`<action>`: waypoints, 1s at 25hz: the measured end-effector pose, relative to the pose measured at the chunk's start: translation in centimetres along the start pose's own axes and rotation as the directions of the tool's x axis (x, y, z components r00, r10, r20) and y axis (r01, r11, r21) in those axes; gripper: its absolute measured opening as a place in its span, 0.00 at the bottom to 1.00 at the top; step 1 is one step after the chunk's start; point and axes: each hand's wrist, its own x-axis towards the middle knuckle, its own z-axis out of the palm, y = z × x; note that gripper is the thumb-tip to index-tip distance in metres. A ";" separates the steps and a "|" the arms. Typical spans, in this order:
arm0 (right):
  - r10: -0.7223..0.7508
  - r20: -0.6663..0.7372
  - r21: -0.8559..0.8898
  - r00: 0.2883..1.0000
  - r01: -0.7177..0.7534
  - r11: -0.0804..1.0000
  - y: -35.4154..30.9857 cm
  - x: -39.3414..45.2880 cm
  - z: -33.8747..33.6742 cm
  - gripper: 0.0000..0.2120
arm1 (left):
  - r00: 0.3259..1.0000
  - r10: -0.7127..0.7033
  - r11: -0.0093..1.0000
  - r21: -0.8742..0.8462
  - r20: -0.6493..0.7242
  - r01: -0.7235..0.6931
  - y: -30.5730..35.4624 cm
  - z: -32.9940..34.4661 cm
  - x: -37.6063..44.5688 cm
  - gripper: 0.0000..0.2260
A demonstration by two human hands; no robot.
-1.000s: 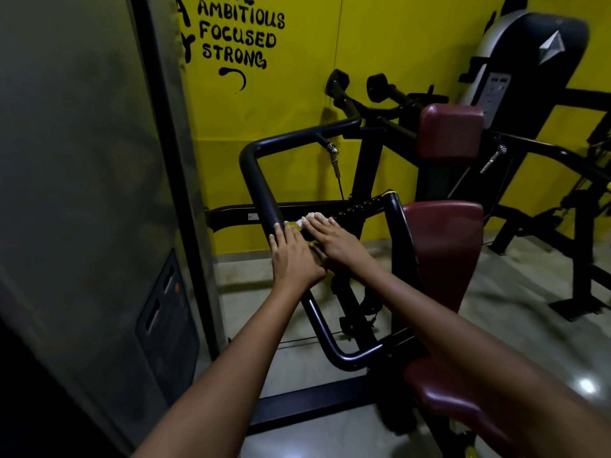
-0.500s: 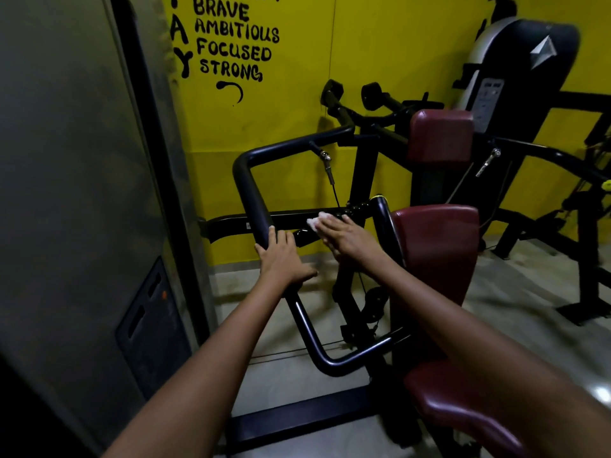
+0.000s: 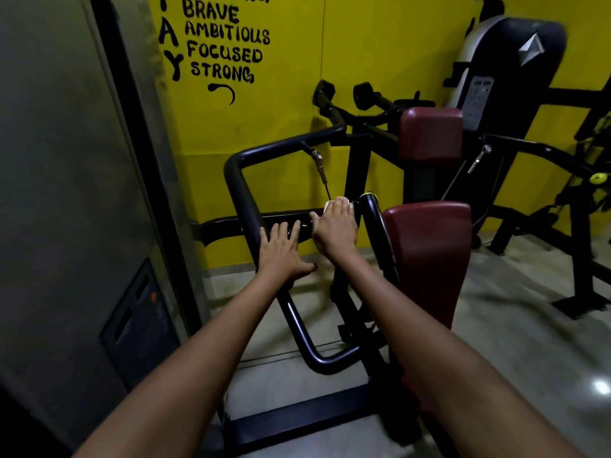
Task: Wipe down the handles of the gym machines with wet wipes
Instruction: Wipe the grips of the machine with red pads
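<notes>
Yellow wall [image 3: 380,44] (black painted lettering [image 3: 224,44]), maroon seat pad [image 3: 429,246], grey floor [image 3: 515,325]

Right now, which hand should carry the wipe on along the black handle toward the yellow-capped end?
Right. The right hand already presses the white wipe on the black handle, close to its yellow-capped end. The left hand lies flat on the bent frame bar, holds no wipe and looks like a brace.
</notes>
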 end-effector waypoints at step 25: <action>0.088 -0.052 0.320 0.995 -0.067 0.945 2.1 -0.8 0.4 0.34 | 0.990 0.001 0.943 -0.328 -0.142 -0.048 -1.5 0.8 1.6 0.34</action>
